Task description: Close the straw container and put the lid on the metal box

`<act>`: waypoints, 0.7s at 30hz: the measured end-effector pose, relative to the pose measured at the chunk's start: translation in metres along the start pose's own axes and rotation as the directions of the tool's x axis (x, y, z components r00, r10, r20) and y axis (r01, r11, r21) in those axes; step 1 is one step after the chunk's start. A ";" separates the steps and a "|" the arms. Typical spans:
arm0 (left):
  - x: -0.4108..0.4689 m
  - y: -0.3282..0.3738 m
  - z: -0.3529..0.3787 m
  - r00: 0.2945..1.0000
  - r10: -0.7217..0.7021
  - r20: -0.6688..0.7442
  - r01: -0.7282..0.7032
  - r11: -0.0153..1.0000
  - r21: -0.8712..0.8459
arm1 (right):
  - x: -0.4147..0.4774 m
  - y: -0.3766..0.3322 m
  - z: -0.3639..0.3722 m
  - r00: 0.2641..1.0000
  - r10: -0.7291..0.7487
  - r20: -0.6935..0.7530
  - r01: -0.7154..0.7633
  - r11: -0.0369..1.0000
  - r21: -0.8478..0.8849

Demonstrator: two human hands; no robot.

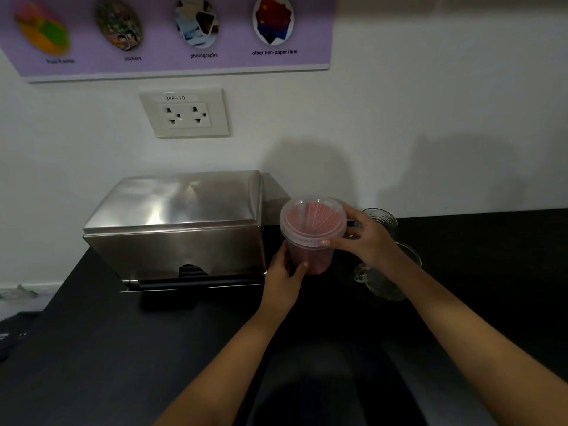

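A clear plastic straw container filled with pink straws stands on the black counter, just right of the shiny metal box. A clear round lid sits on the container's top. My left hand wraps the container's lower left side. My right hand grips the lid's right rim with thumb and fingers. The metal box has a sloped steel lid resting on it and a dark slot at its front base.
Clear glass cups and a glass jar stand behind and under my right forearm. A wall socket and a purple poster hang above the box. The black counter ends at the left.
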State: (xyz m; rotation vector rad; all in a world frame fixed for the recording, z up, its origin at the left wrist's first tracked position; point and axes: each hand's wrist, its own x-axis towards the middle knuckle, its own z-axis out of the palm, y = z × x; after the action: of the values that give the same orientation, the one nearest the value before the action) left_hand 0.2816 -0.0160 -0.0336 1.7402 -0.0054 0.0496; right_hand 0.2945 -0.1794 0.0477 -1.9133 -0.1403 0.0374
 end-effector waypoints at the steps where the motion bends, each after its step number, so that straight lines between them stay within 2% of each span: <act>1: 0.000 0.001 0.000 1.000 -0.005 -0.004 0.005 1.000 0.006 | 0.000 -0.001 0.000 1.000 0.006 0.002 -0.006 1.000 -0.004; 21: -0.002 0.002 -0.001 0.999 -0.036 0.010 0.036 0.999 0.001 | -0.002 0.000 -0.002 0.999 -0.021 0.029 0.020 0.999 0.031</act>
State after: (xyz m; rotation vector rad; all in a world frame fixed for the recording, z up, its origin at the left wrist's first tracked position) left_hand 0.2790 -0.0156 -0.0313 1.7405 0.0187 0.0144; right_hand 0.2928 -0.1812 0.0478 -1.8810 -0.1781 0.0531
